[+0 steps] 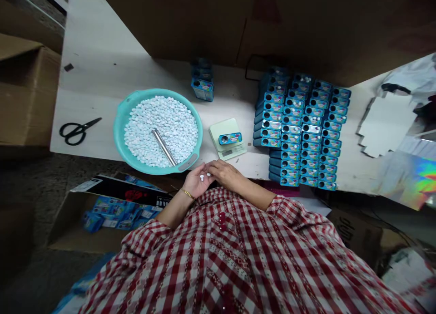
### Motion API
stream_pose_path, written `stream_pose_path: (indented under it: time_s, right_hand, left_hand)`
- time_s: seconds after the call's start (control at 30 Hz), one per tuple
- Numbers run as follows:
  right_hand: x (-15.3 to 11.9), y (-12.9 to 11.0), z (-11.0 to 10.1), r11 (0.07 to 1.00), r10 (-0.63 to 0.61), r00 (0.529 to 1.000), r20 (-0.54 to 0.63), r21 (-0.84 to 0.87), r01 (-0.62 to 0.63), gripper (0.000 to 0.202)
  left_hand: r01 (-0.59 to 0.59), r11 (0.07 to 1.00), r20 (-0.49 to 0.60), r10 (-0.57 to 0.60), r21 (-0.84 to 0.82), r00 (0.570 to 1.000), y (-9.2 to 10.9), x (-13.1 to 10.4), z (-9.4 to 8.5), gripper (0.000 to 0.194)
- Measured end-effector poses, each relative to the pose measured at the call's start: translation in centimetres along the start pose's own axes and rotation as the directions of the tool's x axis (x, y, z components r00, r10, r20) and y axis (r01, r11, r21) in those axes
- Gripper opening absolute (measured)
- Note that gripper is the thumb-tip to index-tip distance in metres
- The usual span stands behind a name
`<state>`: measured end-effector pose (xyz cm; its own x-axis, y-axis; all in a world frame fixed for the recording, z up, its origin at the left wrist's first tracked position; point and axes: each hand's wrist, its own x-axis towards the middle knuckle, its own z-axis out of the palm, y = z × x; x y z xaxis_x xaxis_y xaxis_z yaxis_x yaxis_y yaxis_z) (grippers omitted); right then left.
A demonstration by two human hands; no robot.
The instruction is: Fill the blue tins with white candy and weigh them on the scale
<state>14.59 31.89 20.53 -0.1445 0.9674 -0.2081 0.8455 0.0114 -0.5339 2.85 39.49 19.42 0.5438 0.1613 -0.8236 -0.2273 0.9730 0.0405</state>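
Observation:
My left hand is palm up at the table's front edge, with a few small white candies in it. Curled over that palm, my right hand has its fingertips beside one candy; whether it pinches one I cannot tell. Just beyond, a blue printed box lies on a pale kitchen scale, whose display I cannot read. To the left stands a turquoise basin full of white candies, with a metal tube-like scoop resting on them.
Rows of upright blue boxes stand at the right, some with candies on top. More blue boxes stand behind the scale. Black scissors lie at the left. A large cardboard box overhangs the back. An open carton sits below the table.

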Motion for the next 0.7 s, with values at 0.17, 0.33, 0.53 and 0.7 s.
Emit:
stream_pose_path:
  time_s: [0.17,0.33,0.53,0.7]
  right_hand:
    - [-0.2,0.7,-0.2,0.999,0.009,1.0,-0.015,0.043,-0.009,0.021]
    - [0.3,2.8,-1.5,0.979,-0.001,0.97,-0.243,0.197,0.051,0.017]
    - [2.0,6.2,-3.6,0.956,0.109,0.867,-0.486,0.292,0.043,0.018]
    - [2.2,7.6,-3.3,0.959,0.192,0.835,-0.516,0.278,-0.049,0.02]
  left_hand:
    - [0.017,0.999,0.029,-0.018,0.036,0.999,0.0,0.0,0.3,0.037]
    - [-0.051,0.998,0.074,0.048,0.041,0.996,0.6,0.4,2.0,0.032]
    - [-0.135,0.987,0.126,0.124,0.085,0.984,1.9,2.0,5.0,0.03]
    - [-0.202,0.959,0.068,0.192,0.198,0.979,2.1,2.7,5.7,0.019]
